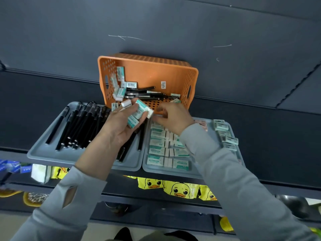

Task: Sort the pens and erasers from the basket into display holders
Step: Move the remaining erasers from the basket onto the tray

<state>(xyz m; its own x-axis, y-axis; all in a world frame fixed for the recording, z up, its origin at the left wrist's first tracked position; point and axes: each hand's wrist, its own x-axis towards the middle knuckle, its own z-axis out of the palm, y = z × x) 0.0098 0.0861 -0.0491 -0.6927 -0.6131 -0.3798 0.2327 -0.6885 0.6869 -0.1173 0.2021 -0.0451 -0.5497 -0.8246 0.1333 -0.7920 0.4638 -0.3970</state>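
An orange basket (192,79) lies tipped on its side at the back of a dark shelf (264,136), with its open mouth facing the person. Inside it lie a few black pens (144,94) and a scatter of teal-and-white erasers (119,79).

In front of the basket two grey trays sit side by side, their edges touching. The left tray (40,153) holds a row of black pens (81,126) lying roughly parallel. The right tray (211,126) holds erasers (160,150) set in neat rows, with a looser cluster of erasers (225,134) along its right edge.

The left grip (119,127), palm up above the seam between the trays, is closed around a handful of erasers (141,111), just in front of the basket's mouth. The right grip (173,117) hovers over the far end of the right tray, fingers bent downward; the fingertips are blurred, so whether it holds anything cannot be told. Both arms wear grey sleeves.

On the shelf below stand yellow packs with a duck face (180,188).
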